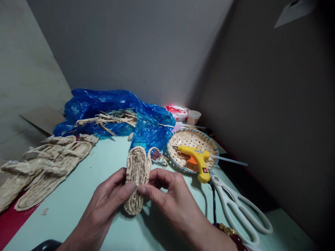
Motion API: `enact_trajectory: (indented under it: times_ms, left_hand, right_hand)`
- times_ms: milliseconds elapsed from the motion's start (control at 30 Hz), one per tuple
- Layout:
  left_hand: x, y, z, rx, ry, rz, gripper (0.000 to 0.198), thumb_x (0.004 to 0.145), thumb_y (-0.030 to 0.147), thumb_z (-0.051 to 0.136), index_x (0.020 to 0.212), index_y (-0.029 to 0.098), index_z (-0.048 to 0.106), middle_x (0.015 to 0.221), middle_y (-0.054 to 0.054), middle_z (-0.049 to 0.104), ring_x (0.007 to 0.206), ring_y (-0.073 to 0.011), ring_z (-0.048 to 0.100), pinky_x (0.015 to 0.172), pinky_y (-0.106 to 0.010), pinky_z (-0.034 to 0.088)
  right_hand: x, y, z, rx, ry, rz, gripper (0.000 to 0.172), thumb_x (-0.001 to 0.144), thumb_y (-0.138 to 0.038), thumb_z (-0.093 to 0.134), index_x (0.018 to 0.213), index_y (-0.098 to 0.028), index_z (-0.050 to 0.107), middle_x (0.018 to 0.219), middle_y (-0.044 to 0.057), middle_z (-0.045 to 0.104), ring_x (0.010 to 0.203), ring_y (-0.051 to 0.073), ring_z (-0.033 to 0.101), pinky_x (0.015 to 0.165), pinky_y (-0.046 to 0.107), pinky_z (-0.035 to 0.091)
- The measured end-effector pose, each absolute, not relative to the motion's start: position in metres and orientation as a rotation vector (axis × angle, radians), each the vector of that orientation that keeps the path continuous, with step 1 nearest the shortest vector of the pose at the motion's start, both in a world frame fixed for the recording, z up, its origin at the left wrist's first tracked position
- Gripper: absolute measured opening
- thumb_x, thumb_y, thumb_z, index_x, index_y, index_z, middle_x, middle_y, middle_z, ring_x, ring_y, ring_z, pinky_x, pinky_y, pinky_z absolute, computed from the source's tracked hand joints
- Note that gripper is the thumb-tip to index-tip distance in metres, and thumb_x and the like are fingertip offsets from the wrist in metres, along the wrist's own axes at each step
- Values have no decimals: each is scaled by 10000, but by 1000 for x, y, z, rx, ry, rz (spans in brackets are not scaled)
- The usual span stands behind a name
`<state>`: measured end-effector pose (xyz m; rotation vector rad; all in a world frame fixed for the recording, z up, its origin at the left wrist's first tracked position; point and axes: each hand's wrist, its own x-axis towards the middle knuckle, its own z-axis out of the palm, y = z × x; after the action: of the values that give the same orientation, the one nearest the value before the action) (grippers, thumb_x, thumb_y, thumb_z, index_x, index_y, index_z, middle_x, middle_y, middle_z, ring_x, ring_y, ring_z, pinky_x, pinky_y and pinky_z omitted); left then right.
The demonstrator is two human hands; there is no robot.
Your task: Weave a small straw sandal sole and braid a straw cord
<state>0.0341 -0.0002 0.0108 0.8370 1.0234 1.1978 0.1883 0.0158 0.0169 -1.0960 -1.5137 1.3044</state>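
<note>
A small woven straw sandal sole (136, 169) is held upright above the pale green table (86, 181). My left hand (106, 202) grips its left edge, thumb pressed on the weave. Gripping the right edge is my right hand (170, 198), with thumb and fingers pinched on the sole. A thin straw loop (157, 155) trails from the sole's right side. A bead bracelet (231, 233) sits on my right wrist.
Several finished straw sandals (44, 164) lie at the left. A blue plastic bag (117, 115) with raw straw sits behind. At right, a woven basket (180, 139) holds a yellow glue gun (199, 160); white scissors (238, 205), a paper cup (193, 116).
</note>
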Motion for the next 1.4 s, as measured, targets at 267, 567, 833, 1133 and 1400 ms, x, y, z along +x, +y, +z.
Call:
enact_trajectory:
  times_ms: [267,567,833,1133,1400]
  left_hand:
    - [27,2,9,742,1073,1105,311,717,188,746,1022,244,723,1060,-28,742,1022,-270,657,817,-291,542]
    - [22,-1,12,829,1067,970,192,782,351,723,908,205,723,810,-30,742,773,-178,645,712,-237,507]
    - [22,-6,15,844,1071,913,212,788,361,708,941,216,696,760,-13,698,689,-151,585,644,-234,465]
    - [24,-5,17,947,1171,934,214,778,415,698,850,215,679,743,-6,673,686,-163,561,608,-260,424]
    - [23,-8,18,919,1177,909,241,783,406,688,896,195,659,693,5,647,659,-161,545,624,-283,420]
  right_hand:
    - [199,16,27,-1108,-2042,1081,205,943,-238,541,805,-175,678,770,-5,677,698,122,574,638,229,393]
    - [216,29,34,-1141,-1922,523,297,926,-190,562,1222,-183,553,1071,49,627,979,172,559,878,310,426]
    - [224,36,36,-945,-2211,563,162,998,-246,479,1101,-229,602,1238,9,580,1128,147,496,981,307,357]
    - [222,32,40,-931,-2206,495,120,959,-252,555,1048,-192,610,941,15,606,892,165,512,817,326,374]
    - [225,32,42,-799,-2281,591,164,947,-258,583,1054,-178,678,902,22,595,853,139,519,745,277,387]
